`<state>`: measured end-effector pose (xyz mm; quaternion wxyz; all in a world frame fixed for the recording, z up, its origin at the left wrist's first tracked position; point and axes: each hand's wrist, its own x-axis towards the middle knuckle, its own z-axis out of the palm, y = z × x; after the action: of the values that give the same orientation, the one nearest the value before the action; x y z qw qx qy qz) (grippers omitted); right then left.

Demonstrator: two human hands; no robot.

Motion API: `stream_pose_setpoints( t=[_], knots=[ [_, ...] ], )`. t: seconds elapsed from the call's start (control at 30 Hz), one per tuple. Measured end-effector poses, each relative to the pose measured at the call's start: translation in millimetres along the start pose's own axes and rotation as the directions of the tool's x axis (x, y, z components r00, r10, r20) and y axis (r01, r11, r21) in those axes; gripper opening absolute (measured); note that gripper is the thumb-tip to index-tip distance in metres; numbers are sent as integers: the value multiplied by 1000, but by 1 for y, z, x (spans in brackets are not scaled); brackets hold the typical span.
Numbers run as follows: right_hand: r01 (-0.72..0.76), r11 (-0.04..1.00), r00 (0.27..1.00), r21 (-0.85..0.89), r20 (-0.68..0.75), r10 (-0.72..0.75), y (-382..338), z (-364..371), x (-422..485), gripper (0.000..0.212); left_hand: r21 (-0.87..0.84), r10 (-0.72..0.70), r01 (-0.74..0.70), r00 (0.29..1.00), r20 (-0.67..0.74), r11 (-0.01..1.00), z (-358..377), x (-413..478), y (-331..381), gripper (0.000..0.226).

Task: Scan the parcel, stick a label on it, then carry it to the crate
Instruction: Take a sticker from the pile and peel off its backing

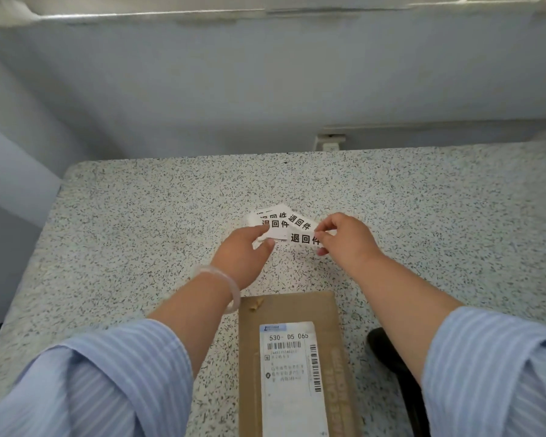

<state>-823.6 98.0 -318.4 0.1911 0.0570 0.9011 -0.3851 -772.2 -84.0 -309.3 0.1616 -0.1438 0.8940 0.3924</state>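
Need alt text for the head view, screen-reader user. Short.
Both hands hold a fan of white labels printed in black characters above a speckled table: the left hand grips them while the right hand pinches the edge of one. A brown cardboard parcel bearing a barcoded shipping label lies flat between the forearms.

Both hands meet over a fan of white labels (282,223) at the speckled worktop's (139,231) centre: left hand (243,253) pinches the stack, right hand (344,238) pinches one label. The cardboard parcel (293,357) lies at 6 o'clock.
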Motion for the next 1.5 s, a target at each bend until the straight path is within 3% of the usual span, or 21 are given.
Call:
stream_pose_setpoints(
  t=[0.1, 0.23, 0.37, 0.5, 0.57, 0.7, 0.83, 1.37, 1.43, 1.5],
  knots=[
    [-19, 1000, 1000, -10, -8, 19, 3, 0, -1, 4, -10, -12, 12, 1000, 3, 1000, 2, -5, -4, 41],
    [4, 983, 999, 182, 51, -13, 1, -6, -16, 6, -66, 13, -13, 1000, -6, 998, 0, -13, -1, 39],
    [59, 960, 995, 275, 65, -80, -12, -21, -49, 6, -233, 4, -4, 1000, 0, 972, -10, -34, 11, 36],
    [92, 937, 991, 336, 63, -120, -28, -38, -89, 8, -379, -6, -9, 999, -38, 925, -25, -68, 26, 15],
    [74, 894, 991, 441, 70, -117, -33, -45, -107, 14, -436, -12, -9, 999, -47, 900, -33, -87, 31, 9],
    [-75, 697, 989, 714, 142, -39, -43, -56, -144, 15, -566, -60, 43, 998, -13, 824, -46, -128, 37, 10],
    [-146, 670, 980, 728, 197, 0, -53, -65, -176, 5, -618, -54, 54, 998, 18, 785, -58, -159, 43, 10],
    [-132, 769, 955, 625, 288, -70, -69, -86, -217, 7, -522, 17, -37, 999, -42, 852, -73, -188, 53, 11],
    [-131, 763, 958, 633, 279, -67, -68, -84, -218, 7, -436, 51, -80, 996, -79, 896, -70, -187, 54, 19],
    [-126, 751, 969, 648, 242, -46, -68, -80, -219, 6, -210, 120, -160, 974, -192, 965, -63, -186, 56, 35]
  ],
)
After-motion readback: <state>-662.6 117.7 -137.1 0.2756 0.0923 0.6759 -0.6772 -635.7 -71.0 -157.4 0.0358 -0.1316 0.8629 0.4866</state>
